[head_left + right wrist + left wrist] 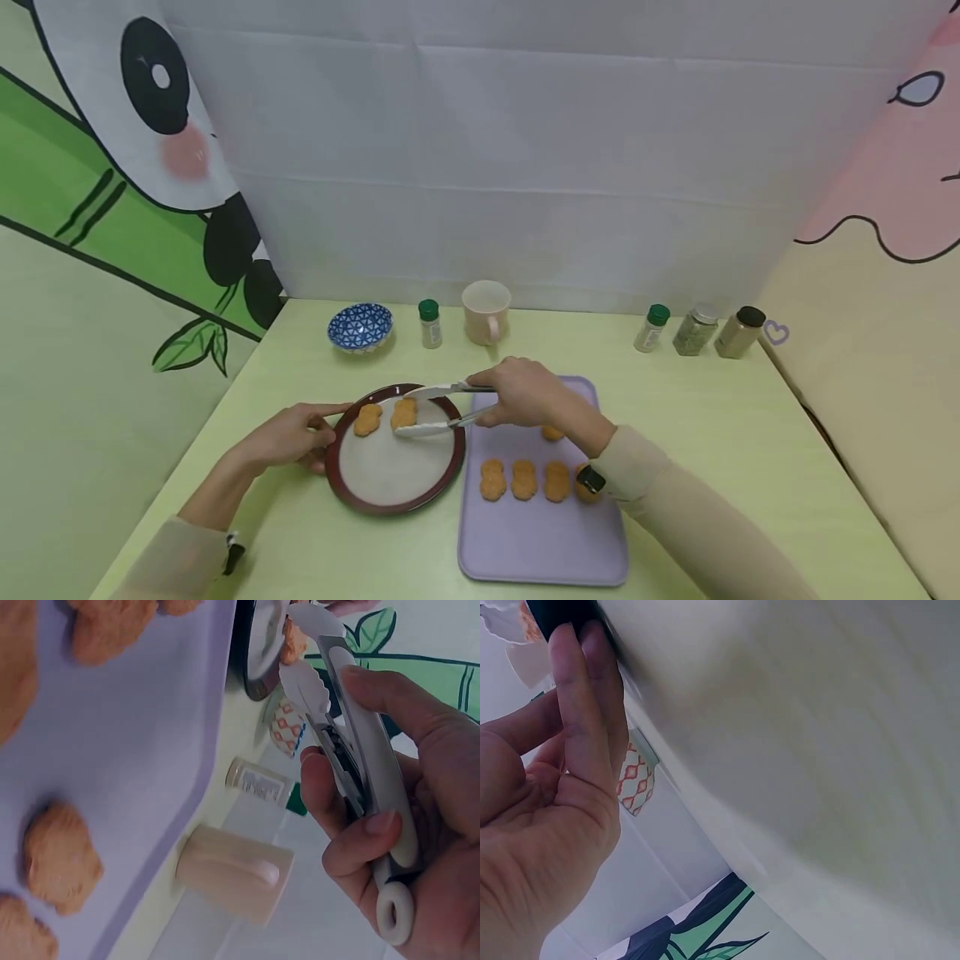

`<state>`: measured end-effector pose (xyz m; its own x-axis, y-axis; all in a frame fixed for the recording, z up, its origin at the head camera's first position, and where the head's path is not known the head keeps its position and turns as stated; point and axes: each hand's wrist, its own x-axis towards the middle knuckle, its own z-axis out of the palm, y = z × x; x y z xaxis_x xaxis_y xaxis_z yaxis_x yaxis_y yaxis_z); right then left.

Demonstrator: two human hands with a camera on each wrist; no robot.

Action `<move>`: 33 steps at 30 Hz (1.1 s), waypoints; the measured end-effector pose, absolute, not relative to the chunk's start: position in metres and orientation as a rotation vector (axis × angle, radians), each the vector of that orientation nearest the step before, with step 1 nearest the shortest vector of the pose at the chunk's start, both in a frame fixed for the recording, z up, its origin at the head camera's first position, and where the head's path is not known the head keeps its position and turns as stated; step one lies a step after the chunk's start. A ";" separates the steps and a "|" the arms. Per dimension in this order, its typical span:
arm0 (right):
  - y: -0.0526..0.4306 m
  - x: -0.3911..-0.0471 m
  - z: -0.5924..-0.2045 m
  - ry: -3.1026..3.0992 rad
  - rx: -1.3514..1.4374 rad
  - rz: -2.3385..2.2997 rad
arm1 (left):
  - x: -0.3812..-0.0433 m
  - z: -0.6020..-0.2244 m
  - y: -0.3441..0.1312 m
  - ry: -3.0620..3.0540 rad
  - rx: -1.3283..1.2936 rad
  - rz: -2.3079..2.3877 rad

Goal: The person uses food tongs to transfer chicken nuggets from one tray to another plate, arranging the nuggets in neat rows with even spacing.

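With fingers of right hand [525, 395] curled round grey-handled, white-headed metal tongs [423, 430], pinch round brown-rimmed white plate [390, 471] steady in left hand [291, 435] and spread tongs evenly about golden-brown lobed nugget [405, 413] on plate.

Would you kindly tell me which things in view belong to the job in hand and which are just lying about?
Seemingly in use:
tongs in the right hand
golden-brown pieces
brown-rimmed plate
purple tray

Seemingly just lying about:
patterned bowl
mug
four small jars
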<state>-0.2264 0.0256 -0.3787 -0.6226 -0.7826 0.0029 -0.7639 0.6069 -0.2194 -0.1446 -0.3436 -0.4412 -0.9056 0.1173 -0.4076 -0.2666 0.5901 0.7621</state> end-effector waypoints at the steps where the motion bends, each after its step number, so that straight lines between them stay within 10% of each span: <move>1: 0.022 -0.226 -0.381 2.728 -1.313 -0.306 | -0.145 -0.441 -0.342 2.405 -0.119 1.247; 20: 0.020 -0.228 -0.393 2.730 -1.287 -0.341 | -0.149 -0.450 -0.334 2.416 -0.093 1.234; 33: 0.158 -0.220 -0.362 2.807 -1.145 -0.379 | -0.148 -0.445 -0.344 2.435 -0.061 1.200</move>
